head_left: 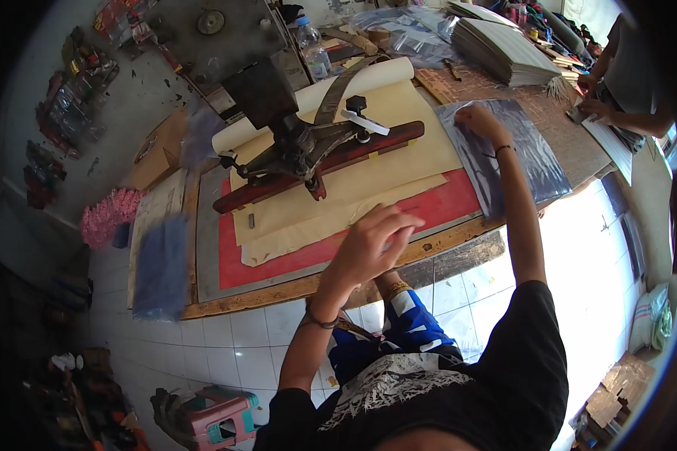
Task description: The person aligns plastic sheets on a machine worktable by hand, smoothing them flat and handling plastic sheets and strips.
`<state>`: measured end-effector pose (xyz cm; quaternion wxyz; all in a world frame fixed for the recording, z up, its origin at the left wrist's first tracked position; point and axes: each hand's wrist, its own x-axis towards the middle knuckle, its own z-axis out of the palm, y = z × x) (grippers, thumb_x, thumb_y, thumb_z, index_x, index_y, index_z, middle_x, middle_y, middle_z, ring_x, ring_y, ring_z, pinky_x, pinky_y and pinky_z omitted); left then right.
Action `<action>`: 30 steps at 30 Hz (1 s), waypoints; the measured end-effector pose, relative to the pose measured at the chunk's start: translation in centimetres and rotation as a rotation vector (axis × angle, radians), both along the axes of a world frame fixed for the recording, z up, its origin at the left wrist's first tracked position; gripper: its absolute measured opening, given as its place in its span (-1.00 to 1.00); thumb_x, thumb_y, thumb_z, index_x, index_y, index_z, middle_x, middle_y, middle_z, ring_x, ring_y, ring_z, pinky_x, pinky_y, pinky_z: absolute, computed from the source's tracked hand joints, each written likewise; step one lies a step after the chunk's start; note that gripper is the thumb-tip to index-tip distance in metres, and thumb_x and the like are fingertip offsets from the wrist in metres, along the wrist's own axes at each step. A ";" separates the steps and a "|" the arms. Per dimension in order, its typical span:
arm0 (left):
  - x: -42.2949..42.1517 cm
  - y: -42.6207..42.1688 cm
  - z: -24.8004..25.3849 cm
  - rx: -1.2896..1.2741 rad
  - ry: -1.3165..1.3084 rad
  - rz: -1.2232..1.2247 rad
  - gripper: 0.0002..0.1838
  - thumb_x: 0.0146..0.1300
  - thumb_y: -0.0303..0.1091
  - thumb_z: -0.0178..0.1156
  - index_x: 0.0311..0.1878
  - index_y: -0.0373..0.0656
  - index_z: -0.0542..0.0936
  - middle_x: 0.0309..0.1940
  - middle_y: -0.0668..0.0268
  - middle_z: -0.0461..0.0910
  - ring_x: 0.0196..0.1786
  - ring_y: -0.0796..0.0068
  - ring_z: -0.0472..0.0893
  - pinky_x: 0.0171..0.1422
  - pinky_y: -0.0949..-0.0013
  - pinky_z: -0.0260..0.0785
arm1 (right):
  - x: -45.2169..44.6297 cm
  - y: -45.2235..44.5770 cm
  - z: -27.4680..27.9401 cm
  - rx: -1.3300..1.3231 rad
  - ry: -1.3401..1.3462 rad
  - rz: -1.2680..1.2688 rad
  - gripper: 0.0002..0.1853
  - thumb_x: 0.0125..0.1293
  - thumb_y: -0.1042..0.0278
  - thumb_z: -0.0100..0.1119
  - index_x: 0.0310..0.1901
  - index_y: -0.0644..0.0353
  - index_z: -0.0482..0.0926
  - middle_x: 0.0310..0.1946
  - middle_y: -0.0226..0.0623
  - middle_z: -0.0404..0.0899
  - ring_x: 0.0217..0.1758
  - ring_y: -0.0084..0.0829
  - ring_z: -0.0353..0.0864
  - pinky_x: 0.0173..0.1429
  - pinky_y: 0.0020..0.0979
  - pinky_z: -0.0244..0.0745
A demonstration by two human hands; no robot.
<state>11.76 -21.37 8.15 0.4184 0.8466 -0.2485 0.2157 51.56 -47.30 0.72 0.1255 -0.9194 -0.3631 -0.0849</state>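
My right hand (pixel 483 124) is at the upper part of a dark, shiny plastic sheet (pixel 530 154) on the right of the table, its fingers bent against the sheet; whether they pinch it is too small to tell. My left hand (pixel 374 242) hovers over the table's front edge with fingers curved and parted, holding nothing. Beyond it lie yellowish paper sheets (pixel 301 218) on a red surface (pixel 271 264). Above the paper stands a black metal press-like device (pixel 293 139) with a long dark red bar (pixel 237 197).
A water bottle (pixel 313 49) and a stack of boards (pixel 504 49) stand behind. Blue plastic sheets (pixel 162 267) lie at the left end. At the right, another person's hands (pixel 596 110) work over thin sheets. A pink stool (pixel 222 417) is on the floor.
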 end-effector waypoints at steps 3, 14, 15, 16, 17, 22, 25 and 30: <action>7.6 -5.3 0.1 0.036 -0.094 -0.166 -0.73 0.42 -0.47 0.24 0.15 -0.18 0.65 0.06 0.12 0.64 0.12 0.10 0.63 0.26 0.11 0.51 | -3.2 -0.7 0.7 0.324 0.184 -0.031 -0.73 0.41 0.24 0.25 0.01 0.17 0.77 -0.08 -0.05 0.78 -0.02 -0.04 0.75 0.08 -0.10 0.60; 25.5 -14.4 -8.8 0.196 -0.099 0.280 -0.15 0.43 -0.16 0.26 0.56 -0.47 0.11 0.51 -0.31 0.19 0.56 -0.31 0.22 0.65 -0.17 0.06 | -3.3 -4.7 2.5 0.464 0.429 0.065 -0.66 0.57 0.21 0.18 0.16 0.28 0.68 0.10 -0.14 0.76 0.14 -0.33 0.71 0.26 -0.29 0.55; 25.9 -14.2 -8.9 0.253 -0.027 0.288 -0.11 0.41 -0.14 0.27 0.57 -0.48 0.08 0.52 -0.30 0.18 0.57 -0.31 0.21 0.66 -0.18 0.03 | -3.4 -4.6 2.8 0.451 0.404 0.071 -0.64 0.58 0.20 0.18 0.19 0.30 0.67 0.15 -0.14 0.75 0.18 -0.33 0.71 0.31 -0.32 0.54; 26.3 -13.9 -9.1 0.228 -0.033 0.248 -0.01 0.37 -0.13 0.33 0.61 -0.47 0.00 0.51 -0.31 0.17 0.57 -0.30 0.21 0.66 -0.21 0.01 | -3.5 -4.7 3.2 0.426 0.439 0.048 -0.62 0.57 0.21 0.20 0.24 0.28 0.65 0.21 -0.13 0.73 0.20 -0.34 0.70 0.35 -0.29 0.52; 26.3 -14.0 -9.6 0.211 -0.044 0.247 -0.02 0.36 -0.15 0.33 0.60 -0.49 0.01 0.50 -0.32 0.19 0.56 -0.29 0.22 0.65 -0.17 0.04 | -3.8 -4.8 3.3 0.435 0.408 0.039 -0.64 0.57 0.21 0.20 0.20 0.29 0.66 0.15 -0.12 0.74 0.17 -0.31 0.72 0.31 -0.28 0.53; 25.5 -13.7 -8.5 0.077 -0.011 0.190 -0.03 0.33 -0.21 0.36 0.57 -0.53 0.04 0.44 -0.35 0.26 0.51 -0.27 0.31 0.62 -0.06 0.14 | -3.9 -4.7 3.7 0.480 0.375 -0.058 -0.70 0.59 0.24 0.15 0.11 0.30 0.66 -0.01 -0.10 0.76 0.06 -0.24 0.78 0.10 -0.25 0.66; 25.3 -13.8 -8.4 0.059 -0.051 0.226 -0.01 0.32 -0.24 0.38 0.56 -0.57 0.00 0.38 -0.37 0.34 0.46 -0.27 0.36 0.60 -0.02 0.17 | -4.2 -3.9 3.4 0.820 0.342 -0.106 -0.73 0.62 0.29 0.07 0.12 0.30 0.61 0.00 -0.12 0.74 0.03 -0.27 0.79 -0.09 -0.26 0.78; 25.7 -13.6 -8.6 0.010 0.124 0.173 -0.19 0.37 0.01 0.31 0.51 -0.31 0.32 0.38 -0.29 0.39 0.51 -0.21 0.33 0.64 -0.03 0.14 | -4.8 -4.8 4.3 0.960 0.120 -0.246 -0.74 0.67 0.31 -0.02 0.13 0.26 0.58 0.07 -0.19 0.70 0.06 -0.35 0.76 -0.19 -0.33 0.84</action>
